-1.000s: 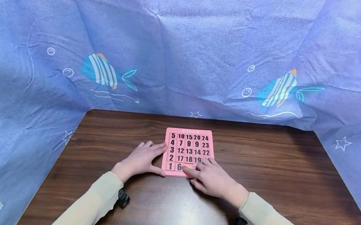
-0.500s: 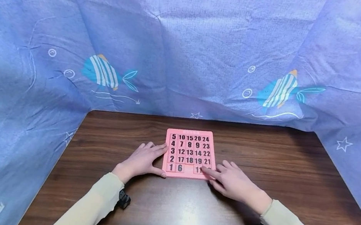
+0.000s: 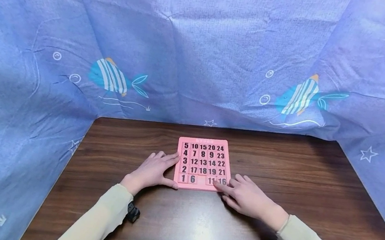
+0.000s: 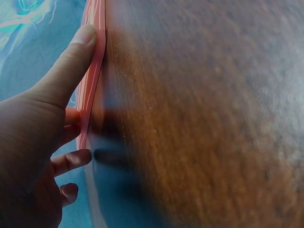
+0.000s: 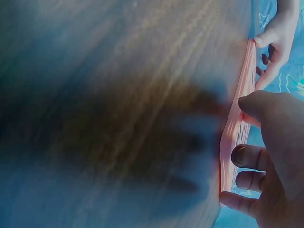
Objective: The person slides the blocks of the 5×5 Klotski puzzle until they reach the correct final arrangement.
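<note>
Square pink plastic number board (image 3: 187,139): on the dark wood-grain counter (image 3: 191,227), between the hands, no longer side that I can pick out
Left hand (image 3: 151,172): at the board's left edge, thumb and fingers spread wide, gripping nothing that I can see
Right hand (image 3: 248,197): index finger extended to pink tile 11 (image 3: 211,180) near its lower right, other fingers loosely bent
Gap (image 3: 201,180): bottom row, just left of tile 11, right of pink tile 6 (image 3: 192,179); I judge the right hand nearer
</note>
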`<action>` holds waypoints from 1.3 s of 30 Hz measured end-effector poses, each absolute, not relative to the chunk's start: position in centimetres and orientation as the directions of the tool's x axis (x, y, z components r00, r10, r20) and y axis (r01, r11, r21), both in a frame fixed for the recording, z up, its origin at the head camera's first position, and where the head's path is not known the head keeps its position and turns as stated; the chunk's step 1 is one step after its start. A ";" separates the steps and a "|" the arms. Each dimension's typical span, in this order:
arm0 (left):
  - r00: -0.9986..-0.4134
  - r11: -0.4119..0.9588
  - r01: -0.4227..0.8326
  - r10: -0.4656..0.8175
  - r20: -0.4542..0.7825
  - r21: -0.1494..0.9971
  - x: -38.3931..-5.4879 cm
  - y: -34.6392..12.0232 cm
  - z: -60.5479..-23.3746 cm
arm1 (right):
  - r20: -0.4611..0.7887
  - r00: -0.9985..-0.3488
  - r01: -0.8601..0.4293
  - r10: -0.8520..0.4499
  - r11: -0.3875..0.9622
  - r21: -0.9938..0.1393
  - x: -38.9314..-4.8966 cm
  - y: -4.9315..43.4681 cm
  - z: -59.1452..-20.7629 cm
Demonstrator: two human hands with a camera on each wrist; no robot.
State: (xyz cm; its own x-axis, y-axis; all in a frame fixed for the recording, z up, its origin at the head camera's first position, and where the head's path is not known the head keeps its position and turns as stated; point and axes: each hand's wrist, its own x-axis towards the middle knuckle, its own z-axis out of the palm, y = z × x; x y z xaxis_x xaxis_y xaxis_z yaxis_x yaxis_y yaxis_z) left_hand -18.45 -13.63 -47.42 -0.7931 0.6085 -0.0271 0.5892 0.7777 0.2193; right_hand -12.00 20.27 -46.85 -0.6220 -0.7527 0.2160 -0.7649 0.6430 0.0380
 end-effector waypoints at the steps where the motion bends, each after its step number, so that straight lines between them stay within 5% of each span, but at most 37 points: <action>1: -0.793 0.778 0.590 0.609 -0.028 0.218 -18.4 -13.6 -47.5 | 0.213 -0.620 -0.767 -0.755 0.641 0.042 -12.0 20.1 -46.9; 15: -0.792 0.776 0.589 0.610 -0.030 0.225 -18.5 -13.5 -47.4 | 0.238 -0.582 -0.786 -0.777 0.613 0.079 -12.1 17.8 -46.7; 25: -0.795 0.778 0.584 0.606 -0.027 0.232 -18.4 -13.6 -47.4 | 0.190 -0.648 -0.757 -0.738 0.651 -0.055 -11.9 19.7 -46.5; 39: -0.795 0.778 0.586 0.606 -0.027 0.227 -18.4 -13.6 -47.3 | 0.192 -0.691 -0.715 -0.697 0.698 -0.039 -11.5 23.0 -46.9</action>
State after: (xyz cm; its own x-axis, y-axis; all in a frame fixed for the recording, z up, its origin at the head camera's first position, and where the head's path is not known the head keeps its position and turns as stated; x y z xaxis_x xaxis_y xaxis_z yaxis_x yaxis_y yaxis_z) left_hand -18.35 -13.61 -47.32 -0.7947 0.6064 -0.0272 0.5858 0.7779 0.2272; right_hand -11.45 23.04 -46.94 -0.6905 -0.6973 0.1922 -0.7154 0.6976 -0.0391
